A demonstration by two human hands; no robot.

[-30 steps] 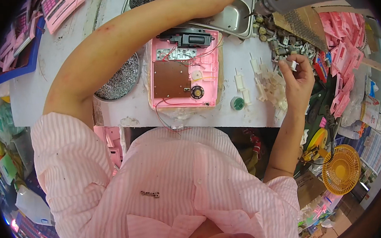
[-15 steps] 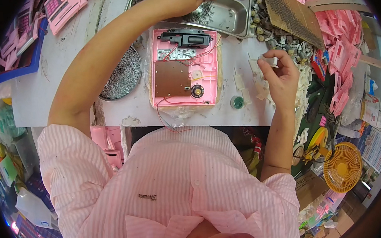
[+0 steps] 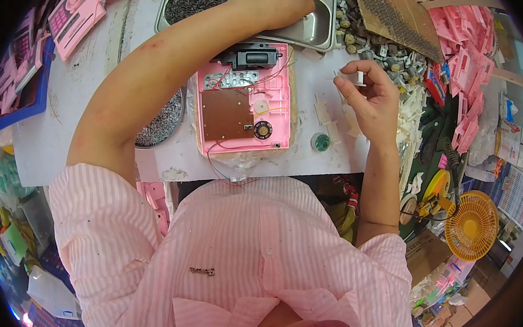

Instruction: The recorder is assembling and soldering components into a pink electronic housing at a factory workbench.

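Above the pink housing (image 3: 245,109), right hand (image 3: 372,96) pinches a small white part (image 3: 359,79); left hand (image 3: 282,2) rests closed in the steel tray (image 3: 318,27).

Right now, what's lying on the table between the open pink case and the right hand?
In the head view, a few small white plastic pieces lie on the white tabletop between the pink case and the right hand, plus a small green round cap nearer the edge.

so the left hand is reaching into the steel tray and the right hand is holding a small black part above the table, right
Not quite. The head view shows the right hand pinching a small white part, not a black one. The left hand is indeed in the steel tray, behind the open pink casing.
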